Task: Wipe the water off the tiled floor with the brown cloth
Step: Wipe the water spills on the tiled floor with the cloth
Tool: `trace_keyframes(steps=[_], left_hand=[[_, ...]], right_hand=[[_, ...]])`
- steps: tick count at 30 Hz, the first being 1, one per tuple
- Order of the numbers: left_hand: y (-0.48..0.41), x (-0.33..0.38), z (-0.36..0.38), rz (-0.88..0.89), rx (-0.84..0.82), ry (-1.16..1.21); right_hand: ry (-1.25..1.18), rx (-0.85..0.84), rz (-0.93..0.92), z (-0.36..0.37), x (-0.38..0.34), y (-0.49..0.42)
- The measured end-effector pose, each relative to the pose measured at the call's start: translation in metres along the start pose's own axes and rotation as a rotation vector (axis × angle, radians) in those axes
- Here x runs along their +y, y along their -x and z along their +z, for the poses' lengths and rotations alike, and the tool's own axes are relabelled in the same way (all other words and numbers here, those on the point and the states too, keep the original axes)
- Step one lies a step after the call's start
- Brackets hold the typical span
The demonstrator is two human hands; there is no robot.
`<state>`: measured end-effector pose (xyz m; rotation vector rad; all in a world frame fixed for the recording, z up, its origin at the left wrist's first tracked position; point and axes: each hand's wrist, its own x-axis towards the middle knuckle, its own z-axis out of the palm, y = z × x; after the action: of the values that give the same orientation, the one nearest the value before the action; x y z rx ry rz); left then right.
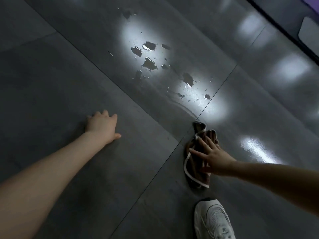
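A brown cloth (195, 163) with a pale edge lies crumpled on the dark grey tiled floor (72, 69), across a grout line. My right hand (211, 156) presses flat on the cloth, fingers spread over it. My left hand (101, 125) rests palm down on the bare tile to the left, holding nothing. Puddles and drops of water (149, 63) are scattered on the tile beyond the cloth, under a bright reflection. A curved wet smear (185, 107) runs from the drops toward the cloth.
My white sneaker (213, 219) stands on the floor just below the cloth. A dark skirting edge (283, 31) with a purple strip runs along the top right corner. Ceiling lights reflect on the glossy tiles at the right.
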<state>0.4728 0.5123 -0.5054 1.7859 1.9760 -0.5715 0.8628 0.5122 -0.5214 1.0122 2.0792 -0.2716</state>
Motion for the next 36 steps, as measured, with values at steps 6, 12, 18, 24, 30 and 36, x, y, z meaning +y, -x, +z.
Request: trace_keyframes(steps=[6, 12, 18, 24, 30, 36], left_hand=[[0.012, 0.027, -0.051, 0.194, 0.082, -0.259], [0.001, 0.071, -0.079, 0.159, 0.048, -0.301], [-0.022, 0.115, -0.083, 0.097, 0.016, -0.131], [-0.049, 0.139, -0.087, 0.087, 0.061, -0.024], [-0.068, 0.151, -0.089, 0.062, 0.071, 0.013], [-0.076, 0.149, -0.096, 0.039, 0.107, 0.017]], right_hand=[[-0.383, 0.156, 0.269, -0.001, 0.039, -0.021], [-0.919, 0.471, 0.717, -0.048, 0.08, -0.094], [-0.438, 0.812, 0.011, -0.063, 0.001, -0.135], [-0.246, 0.865, -0.177, 0.022, 0.06, -0.084], [-0.447, 0.804, 0.417, -0.004, 0.191, -0.126], [-0.747, 0.688, 0.642, -0.083, 0.206, -0.193]])
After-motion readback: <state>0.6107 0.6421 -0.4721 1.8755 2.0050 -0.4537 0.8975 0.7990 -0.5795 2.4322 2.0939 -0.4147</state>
